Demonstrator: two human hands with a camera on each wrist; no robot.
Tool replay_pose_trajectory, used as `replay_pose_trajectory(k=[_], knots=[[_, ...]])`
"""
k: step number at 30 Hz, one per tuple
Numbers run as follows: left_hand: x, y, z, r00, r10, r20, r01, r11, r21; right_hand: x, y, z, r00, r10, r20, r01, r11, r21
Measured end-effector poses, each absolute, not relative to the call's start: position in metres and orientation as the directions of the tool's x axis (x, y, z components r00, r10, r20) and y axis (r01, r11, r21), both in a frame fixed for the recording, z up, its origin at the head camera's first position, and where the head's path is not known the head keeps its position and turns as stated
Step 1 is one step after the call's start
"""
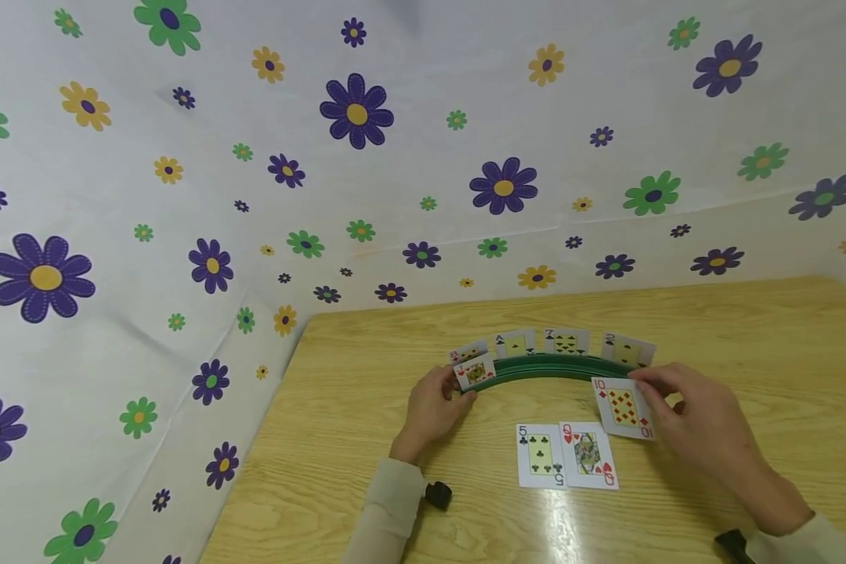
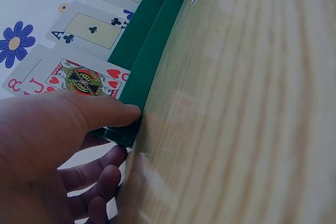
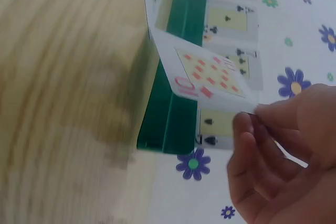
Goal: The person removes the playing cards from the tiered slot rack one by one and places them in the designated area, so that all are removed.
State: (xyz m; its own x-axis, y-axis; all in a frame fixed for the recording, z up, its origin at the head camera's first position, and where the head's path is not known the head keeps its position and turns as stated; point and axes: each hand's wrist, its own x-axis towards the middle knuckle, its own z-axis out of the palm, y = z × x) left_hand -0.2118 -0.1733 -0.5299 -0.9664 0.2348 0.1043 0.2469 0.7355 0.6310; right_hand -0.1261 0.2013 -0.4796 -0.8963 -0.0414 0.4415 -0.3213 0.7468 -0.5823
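Observation:
A curved green card holder stands on the table. My left hand grips its left end, thumb on the front and the other fingers bent below. Between the thumb and fingers of my right hand, the ten of diamonds is pinched by its edge, tilted in front of the holder's right end. In the holder's back row stand a red eight, the ace of clubs, the seven of clubs and the two of spades. The jack of hearts fronts the eight.
Face up on the wooden table, nearer me, lie the five of clubs and the queen of hearts, their edges meeting. A flower-printed white cloth rises behind and to the left of the table.

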Motion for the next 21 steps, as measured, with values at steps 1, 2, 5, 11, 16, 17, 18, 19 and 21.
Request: replay_pose_trajectory(k=[1, 2, 5, 11, 16, 17, 18, 19, 21], knots=[[-0.212, -0.173, -0.530, -0.967, 0.235, 0.104, 0.247, 0.737, 0.629, -0.127, 0.204, -0.480, -0.908, -0.041, 0.416, -0.304, 0.749, -0.589], [-0.212, -0.173, -0.530, -0.966, 0.235, 0.103, 0.247, 0.738, 0.628, -0.128, 0.206, -0.480, -0.923, -0.041, 0.382, -0.281, 0.751, -0.597], [-0.211, -0.173, -0.529, -0.967, 0.236, 0.099, 0.245, 0.737, 0.630, -0.129, 0.213, -0.480, -0.961, -0.042, 0.275, -0.209, 0.760, -0.615], [-0.210, -0.173, -0.527, -0.966, 0.237, 0.102, 0.247, 0.733, 0.634, -0.135, 0.224, -0.480, -0.992, -0.064, 0.113, -0.120, 0.781, -0.613], [-0.210, -0.173, -0.526, -0.967, 0.232, 0.101, 0.242, 0.730, 0.639, -0.139, 0.228, -0.483, -0.994, -0.100, 0.031, -0.098, 0.785, -0.611], [-0.210, -0.173, -0.526, -0.968, 0.232, 0.097, 0.239, 0.730, 0.641, -0.139, 0.228, -0.485, -0.994, -0.107, 0.023, -0.098, 0.785, -0.612], [-0.210, -0.173, -0.526, -0.968, 0.232, 0.096, 0.238, 0.729, 0.642, -0.140, 0.228, -0.486, -0.993, -0.116, 0.017, -0.102, 0.783, -0.613], [-0.210, -0.174, -0.526, -0.968, 0.232, 0.093, 0.236, 0.728, 0.644, -0.140, 0.228, -0.487, -0.992, -0.125, 0.011, -0.105, 0.783, -0.613], [-0.210, -0.174, -0.526, -0.969, 0.231, 0.090, 0.233, 0.725, 0.648, -0.140, 0.229, -0.489, -0.990, -0.139, -0.005, -0.107, 0.784, -0.611]])
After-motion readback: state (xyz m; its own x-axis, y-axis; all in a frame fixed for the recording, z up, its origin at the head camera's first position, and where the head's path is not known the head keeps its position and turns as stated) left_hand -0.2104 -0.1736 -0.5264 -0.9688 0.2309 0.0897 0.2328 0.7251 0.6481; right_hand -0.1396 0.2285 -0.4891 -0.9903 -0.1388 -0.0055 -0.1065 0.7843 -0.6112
